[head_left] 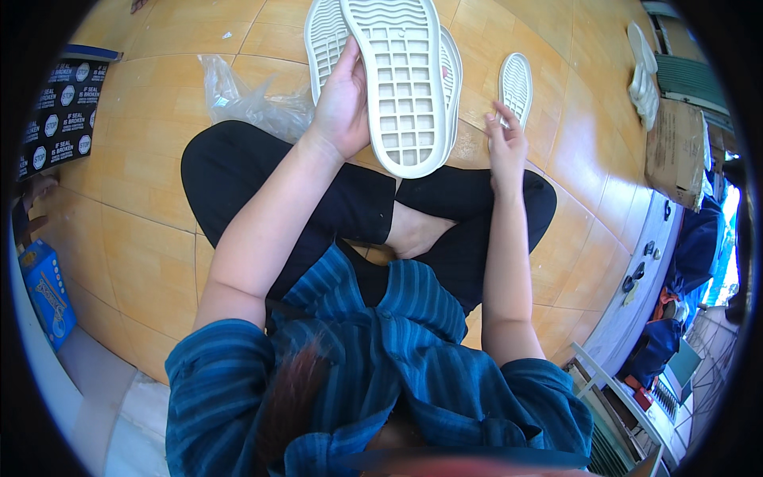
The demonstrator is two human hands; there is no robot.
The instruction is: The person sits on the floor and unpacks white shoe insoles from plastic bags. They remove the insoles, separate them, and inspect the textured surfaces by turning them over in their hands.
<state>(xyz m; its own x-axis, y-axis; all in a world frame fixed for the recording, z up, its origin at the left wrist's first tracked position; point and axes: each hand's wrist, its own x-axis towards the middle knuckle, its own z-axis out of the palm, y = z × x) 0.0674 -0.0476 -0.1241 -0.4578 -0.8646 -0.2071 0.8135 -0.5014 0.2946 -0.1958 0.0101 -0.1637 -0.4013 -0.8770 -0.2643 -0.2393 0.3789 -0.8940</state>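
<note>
- Ahead of your crossed legs (254,187), overlapping soles (406,103) sit in your left grip (342,115).
- To their right, a single sole (517,78) lies on the floor (151,254), just beyond your right grip (507,145).
- A plastic bag (274,113) lies on the floor left of the soles.
- Near the floor's right edge stands a cardboard box (672,151), sole-shaped pieces (641,52) just beyond it.
- At the floor's left edge, a box (49,294) stands nearer you than a boxlike unit (63,111).

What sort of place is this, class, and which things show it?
Perhaps a small workroom, possibly in a home: a white shoe sole in the person's left hand, the tiled floor used for sitting, and a cardboard box at right.
</note>
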